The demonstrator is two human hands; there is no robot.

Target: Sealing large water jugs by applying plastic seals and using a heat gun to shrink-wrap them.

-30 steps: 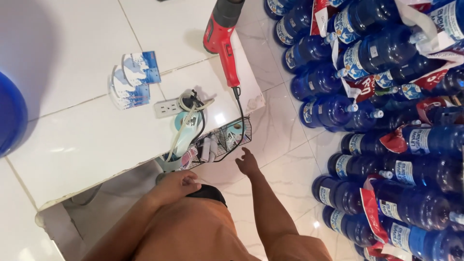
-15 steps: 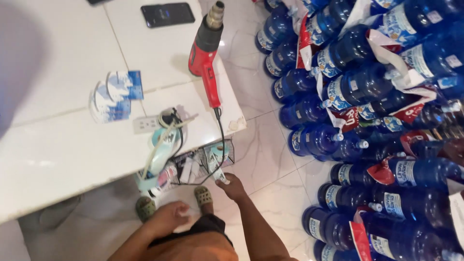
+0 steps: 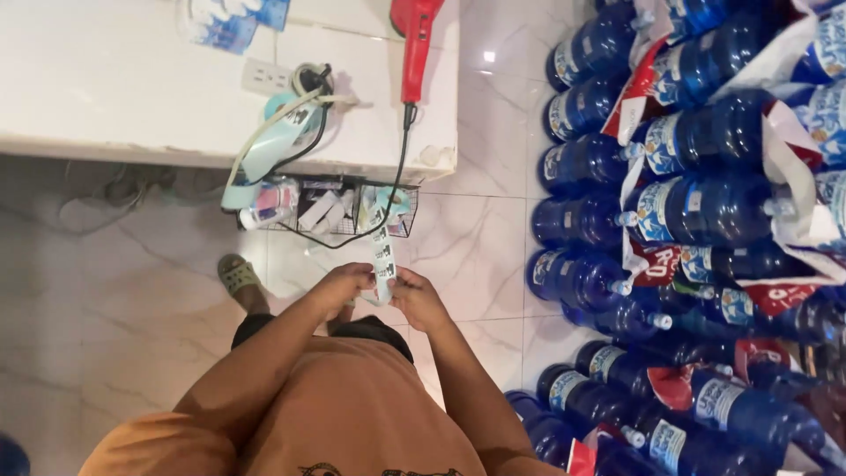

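While the person stands on the shiny floor (image 3: 476, 238), both hands pinch a pale strip of stickers (image 3: 383, 264). The left hand (image 3: 339, 286) is closed on the lower end of the strip, and the right hand (image 3: 419, 300) grips it just beside. The strip runs up to a wire basket (image 3: 339, 207) that hangs under the front edge of the white table (image 3: 115, 97). A red heat gun (image 3: 414, 40) lies near the right corner of the table, and its black cord (image 3: 397, 189) hangs over the edge. A white power strip (image 3: 264, 78) sits near that edge too. Many blue water bottles (image 3: 705, 203) lie on the floor, well apart from the hands.
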